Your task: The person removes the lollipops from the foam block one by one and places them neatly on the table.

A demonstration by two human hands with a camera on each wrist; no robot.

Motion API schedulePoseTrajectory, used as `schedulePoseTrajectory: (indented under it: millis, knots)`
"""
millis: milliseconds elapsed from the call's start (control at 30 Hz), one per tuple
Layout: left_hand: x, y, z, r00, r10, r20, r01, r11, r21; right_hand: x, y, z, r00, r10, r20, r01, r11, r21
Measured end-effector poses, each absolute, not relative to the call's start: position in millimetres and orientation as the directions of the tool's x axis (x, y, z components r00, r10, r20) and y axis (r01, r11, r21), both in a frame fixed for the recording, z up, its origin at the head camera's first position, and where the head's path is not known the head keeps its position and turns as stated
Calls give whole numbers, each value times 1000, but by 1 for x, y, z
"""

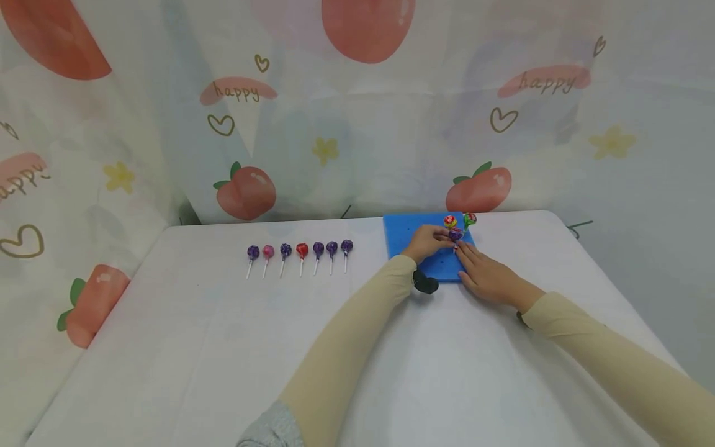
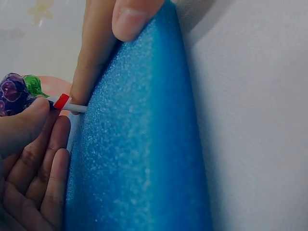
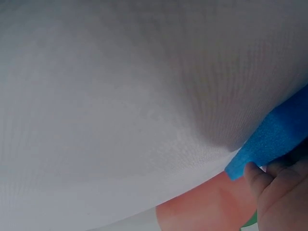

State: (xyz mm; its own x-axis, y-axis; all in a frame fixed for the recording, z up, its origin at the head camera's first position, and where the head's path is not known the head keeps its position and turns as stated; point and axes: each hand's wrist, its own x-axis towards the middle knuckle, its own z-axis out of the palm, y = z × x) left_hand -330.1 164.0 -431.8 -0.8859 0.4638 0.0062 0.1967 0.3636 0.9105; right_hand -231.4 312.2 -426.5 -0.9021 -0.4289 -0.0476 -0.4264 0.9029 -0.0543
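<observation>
My left hand (image 1: 427, 243) pinches a purple-wrapped lollipop (image 1: 455, 234) over the right part of a blue foam block (image 1: 403, 231). Seen from the left wrist, the lollipop's white stick (image 2: 78, 108) meets the foam surface, and a red band circles it below the wrapper. My right hand (image 1: 494, 278) rests along the block's right edge with its fingers stretched out, fingertips close beside the stick. A red-and-yellow lollipop (image 1: 450, 221) and a green one (image 1: 470, 219) stand upright just behind the purple one. In the right wrist view, the fingers lie against the foam's edge.
Left of the block, several lollipops lie in a row on the white tablecloth (image 1: 223, 347): mostly purple, with a pink one (image 1: 268, 251) and a red one (image 1: 302, 249). A printed curtain (image 1: 380, 136) hangs behind the table's back edge.
</observation>
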Motion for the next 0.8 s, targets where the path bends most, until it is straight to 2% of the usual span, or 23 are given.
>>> schedulePoseTrajectory:
  millis: [233,467,667,800]
  knots:
    - [-333,162,-435,-867,498,28,224,338,914,-232,312,-427,-903,-428,-42,-425,903,-65]
    - [-337,158,-443,-852,517,80,204,186,961,-232,312,-427,-908,-417,-44,-414,908,-67]
    - [-336,154,-446,-857,513,45,50,-3,999,-231,311,-426,-909,-413,-50,-410,909,-70]
    - [-333,149,-443,-871,492,9,-13,-41,999,-231,311,-425,-911,-408,-56,-404,912,-68]
